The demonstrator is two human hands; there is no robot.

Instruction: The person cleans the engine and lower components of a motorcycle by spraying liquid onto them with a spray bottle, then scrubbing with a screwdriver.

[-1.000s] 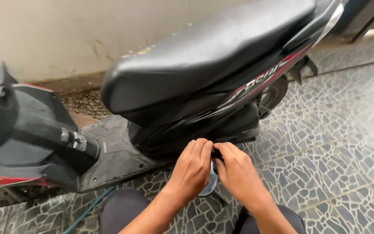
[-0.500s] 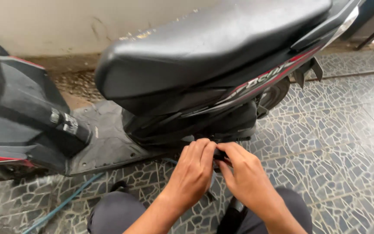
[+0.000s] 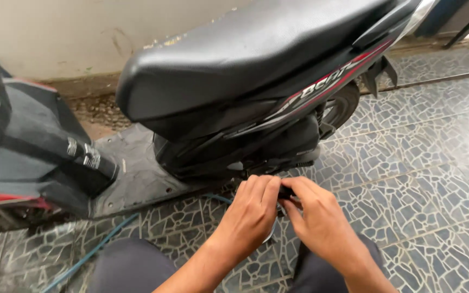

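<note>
- At lower centre of the frame, the left hand (image 3: 252,210) and right hand (image 3: 319,217) met, fingers pinched narrow on a small black part (image 3: 285,191).
- That part sat just below the scooter (image 3: 245,92) body, above the tiled floor (image 3: 424,163).
- A green hose (image 3: 90,252) lay lower left.

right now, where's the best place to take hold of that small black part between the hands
Probably by its two ends, pinched from left and right: the small black part sits crosswise between the left hand and right hand, low beside the scooter. Fingers hide most of it, so its shape is unclear.
</note>
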